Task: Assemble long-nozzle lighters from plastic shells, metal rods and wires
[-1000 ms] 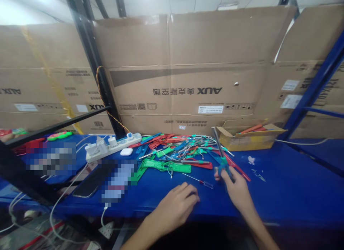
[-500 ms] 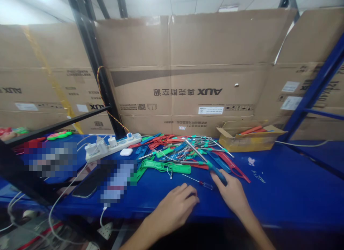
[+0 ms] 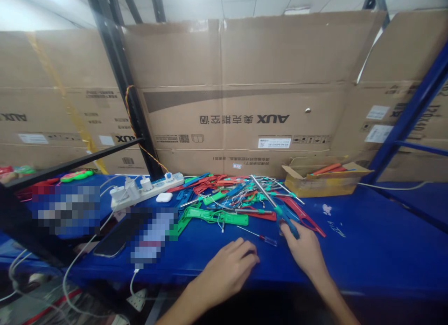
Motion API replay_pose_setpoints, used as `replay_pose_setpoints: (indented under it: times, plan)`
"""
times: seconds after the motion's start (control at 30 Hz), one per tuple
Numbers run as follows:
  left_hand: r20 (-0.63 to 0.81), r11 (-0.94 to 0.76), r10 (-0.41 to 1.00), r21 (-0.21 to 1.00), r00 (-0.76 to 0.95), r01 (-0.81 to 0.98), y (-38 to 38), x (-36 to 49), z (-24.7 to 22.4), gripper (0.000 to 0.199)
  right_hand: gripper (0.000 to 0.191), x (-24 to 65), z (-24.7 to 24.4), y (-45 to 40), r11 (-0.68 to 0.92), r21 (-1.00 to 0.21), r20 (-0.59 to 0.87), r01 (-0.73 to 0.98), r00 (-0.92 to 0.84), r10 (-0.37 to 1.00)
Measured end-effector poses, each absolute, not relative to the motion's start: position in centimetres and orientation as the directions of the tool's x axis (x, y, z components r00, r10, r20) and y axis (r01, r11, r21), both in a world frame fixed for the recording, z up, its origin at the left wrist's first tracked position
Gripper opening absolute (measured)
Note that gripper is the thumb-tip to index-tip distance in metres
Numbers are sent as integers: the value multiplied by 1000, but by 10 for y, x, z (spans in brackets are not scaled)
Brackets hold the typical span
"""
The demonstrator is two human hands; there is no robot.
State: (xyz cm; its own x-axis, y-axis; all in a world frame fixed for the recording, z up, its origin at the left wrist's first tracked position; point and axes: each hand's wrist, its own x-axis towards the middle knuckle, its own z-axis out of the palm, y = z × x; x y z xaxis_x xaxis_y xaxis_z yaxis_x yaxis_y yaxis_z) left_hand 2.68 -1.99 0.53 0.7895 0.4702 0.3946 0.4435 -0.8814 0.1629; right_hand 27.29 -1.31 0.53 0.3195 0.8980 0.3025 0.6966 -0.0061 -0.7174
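Observation:
A blue-handled stick lighter with a long metal tube is in my right hand, whose fingers wrap round the handle. Its tube points up and left over the pile. My left hand rests near the table's front edge with its fingers curled in, and nothing shows in it. Between the hands lies a screwdriver with a clear and red handle. Ahead is a pile of red, blue and green plastic handle shells, metal tubes and thin white wires. A green shell lies at its near side, and a red shell at its right.
An open cardboard box with orange-red pieces stands at the back right. To the left are a white power strip, a white earbud case and a dark phone. Cardboard sheets form the back wall, beside a black post.
My right hand has shifted slightly right with the stick lighter, and the metal tube's tip has moved right too. My left hand has stayed still.

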Motion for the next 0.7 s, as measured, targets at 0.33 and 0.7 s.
replay_pose_setpoints:
  times: [0.33,0.7]
  plan:
    - [368,-876,480,163,796,453,-20,27,5,16,49,274,6,-13,24,-697,341,717,301,890]
    - [389,-878,476,167,789,448,-19,26,4,18,49,274,6,-13,27,-679,371,734,311,875]
